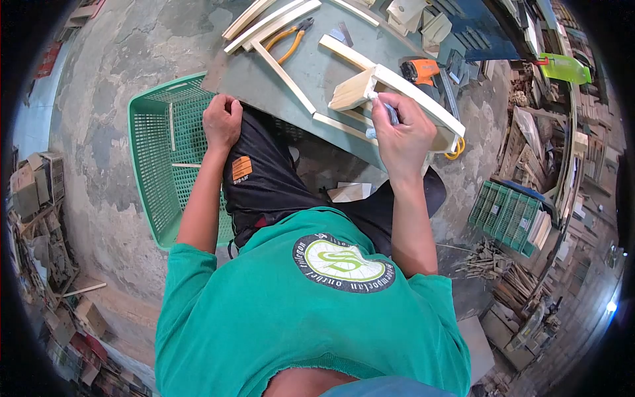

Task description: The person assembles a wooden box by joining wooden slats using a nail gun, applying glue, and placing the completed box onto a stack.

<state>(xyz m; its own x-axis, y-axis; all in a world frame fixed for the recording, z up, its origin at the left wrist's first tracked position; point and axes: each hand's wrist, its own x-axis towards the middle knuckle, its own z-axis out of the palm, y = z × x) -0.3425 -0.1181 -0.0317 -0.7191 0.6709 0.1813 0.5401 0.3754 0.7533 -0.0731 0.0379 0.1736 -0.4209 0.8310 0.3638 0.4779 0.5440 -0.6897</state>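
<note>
Near the table's front edge, my right hand [405, 132] is closed round a small pale bluish item, mostly hidden by the fingers, its tip close to a wooden piece. That piece, a pale wooden assembly [354, 90] with a long curved strip, lies on the grey-green table [245, 76]. My left hand [223, 121] rests by my left thigh at the table's corner, its fingers curled; whatever they may hold is hidden. Orange-handled pliers [291, 41] lie beyond, beside a wooden frame [284, 78].
An orange and black tool [419, 71] lies right of the assembly. A green plastic basket [147, 165] stands on the floor at the left. Green crates [504, 213] and wood scraps [486, 261] are at the right. A green bottle [565, 69] lies at the upper right.
</note>
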